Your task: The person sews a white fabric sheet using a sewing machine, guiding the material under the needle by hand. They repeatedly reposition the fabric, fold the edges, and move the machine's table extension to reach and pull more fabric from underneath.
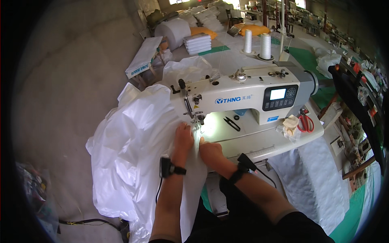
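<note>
A large heap of shiny white plastic sheeting (129, 146) drapes over the left side of a white sewing machine (227, 99) and hangs down toward me. Just in front of the lit needle area (201, 120), my left hand (184, 138) has its fingers curled on the sheeting. Close beside it, my right hand (211, 153) pinches the sheeting's right edge, thumb side toward the needle. The fingertips of both hands are partly hidden by the material and the glare. Each wrist carries a black strapped device.
Black thread snips (232, 124) lie on the machine bed, with red-handled scissors (306, 123) and a beige scrap (290, 124) farther right. Two white thread cones (265, 46) stand behind the machine. White quilted material (310, 174) hangs below the bed. A white roll (173, 33) sits at the back.
</note>
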A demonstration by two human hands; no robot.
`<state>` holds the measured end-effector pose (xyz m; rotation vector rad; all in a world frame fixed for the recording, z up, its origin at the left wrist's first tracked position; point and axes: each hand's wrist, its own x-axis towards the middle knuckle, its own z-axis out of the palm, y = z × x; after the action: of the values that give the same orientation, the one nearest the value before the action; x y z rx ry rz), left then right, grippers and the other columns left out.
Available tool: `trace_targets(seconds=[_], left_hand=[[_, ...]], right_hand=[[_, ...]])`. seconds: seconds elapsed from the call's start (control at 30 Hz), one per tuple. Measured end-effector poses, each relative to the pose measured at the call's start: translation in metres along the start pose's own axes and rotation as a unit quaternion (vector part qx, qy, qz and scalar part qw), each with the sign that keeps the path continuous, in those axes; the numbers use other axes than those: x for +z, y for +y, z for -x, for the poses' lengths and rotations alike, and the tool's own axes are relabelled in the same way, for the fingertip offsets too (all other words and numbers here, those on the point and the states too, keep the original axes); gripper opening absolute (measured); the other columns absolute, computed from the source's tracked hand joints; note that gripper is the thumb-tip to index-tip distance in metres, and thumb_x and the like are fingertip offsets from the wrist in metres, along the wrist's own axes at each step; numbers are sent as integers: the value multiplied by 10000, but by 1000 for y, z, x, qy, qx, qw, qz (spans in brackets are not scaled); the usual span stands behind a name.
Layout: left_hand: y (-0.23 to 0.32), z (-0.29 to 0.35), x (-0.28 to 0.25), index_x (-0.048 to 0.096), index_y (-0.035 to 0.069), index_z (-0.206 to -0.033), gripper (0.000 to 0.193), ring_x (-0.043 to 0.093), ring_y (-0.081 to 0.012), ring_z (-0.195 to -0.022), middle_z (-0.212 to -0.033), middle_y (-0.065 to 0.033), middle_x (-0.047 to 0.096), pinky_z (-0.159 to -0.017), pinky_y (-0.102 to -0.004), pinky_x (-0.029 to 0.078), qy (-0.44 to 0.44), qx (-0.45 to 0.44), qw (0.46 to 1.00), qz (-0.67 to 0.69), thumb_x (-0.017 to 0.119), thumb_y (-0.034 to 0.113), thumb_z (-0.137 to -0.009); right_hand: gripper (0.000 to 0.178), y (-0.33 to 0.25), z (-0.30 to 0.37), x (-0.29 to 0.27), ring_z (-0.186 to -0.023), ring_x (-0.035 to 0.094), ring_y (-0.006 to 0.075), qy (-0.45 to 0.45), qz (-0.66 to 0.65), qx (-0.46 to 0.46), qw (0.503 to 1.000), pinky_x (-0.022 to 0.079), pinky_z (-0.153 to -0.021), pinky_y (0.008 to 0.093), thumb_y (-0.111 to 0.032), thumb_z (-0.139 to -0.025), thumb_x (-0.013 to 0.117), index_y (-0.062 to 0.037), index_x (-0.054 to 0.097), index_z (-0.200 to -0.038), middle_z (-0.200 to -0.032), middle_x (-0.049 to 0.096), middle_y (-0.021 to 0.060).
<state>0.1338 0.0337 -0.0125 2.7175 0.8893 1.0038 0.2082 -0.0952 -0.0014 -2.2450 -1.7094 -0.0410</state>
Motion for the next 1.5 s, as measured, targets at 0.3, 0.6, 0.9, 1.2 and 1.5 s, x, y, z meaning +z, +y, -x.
trace_targets(seconds=[0.3, 0.6, 0.9, 1.2, 1.5], left_hand=[[26, 68, -1, 512, -100, -1175, 450, 408, -395, -1215, -1266, -244, 480, -1045, -476, 278, -34, 51, 984, -170, 459, 249, -895], [-19, 11, 10, 476, -123, -1182, 387, 370, -429, -1235, -1288, -298, 429, -1069, -447, 268, -124, 39, 991, -26, 361, 121, -904], [-56, -23, 20, 583, -55, -1048, 317, 519, -450, -974, -1049, -286, 546, -842, -463, 419, -147, -9, 989, -25, 396, 102, -847], [-87, -24, 23, 553, -102, -1087, 350, 468, -434, -1120, -1182, -310, 501, -963, -428, 373, -83, 17, 996, -4, 396, 96, -845], [-48, -18, -15, 610, 18, -1064, 296, 551, -347, -1019, -1101, -216, 589, -875, -371, 441, -128, -51, 988, -73, 475, 216, -890]], right_hand=[[234, 100, 21, -14, -845, 530, 219, 183, 102, 30, 977, 415, -719, 359, -137, -794, 514, -35, 555, -1000, -897, 543, 103], [116, 119, 5, -5, -810, 463, 204, 232, 140, 82, 959, 337, -681, 324, -140, -709, 543, -59, 620, -736, -807, 500, 82], [150, 118, 10, -15, -883, 479, 224, 225, 55, 74, 970, 380, -726, 313, -107, -751, 530, -5, 634, -790, -878, 537, 105], [83, 122, 5, -7, -830, 448, 237, 314, 16, 35, 949, 359, -697, 321, -83, -695, 542, -14, 582, -671, -810, 489, 117], [125, 118, 6, -10, -875, 447, 224, 237, 81, 45, 967, 354, -730, 312, -109, -717, 536, -17, 619, -733, -856, 503, 108]])
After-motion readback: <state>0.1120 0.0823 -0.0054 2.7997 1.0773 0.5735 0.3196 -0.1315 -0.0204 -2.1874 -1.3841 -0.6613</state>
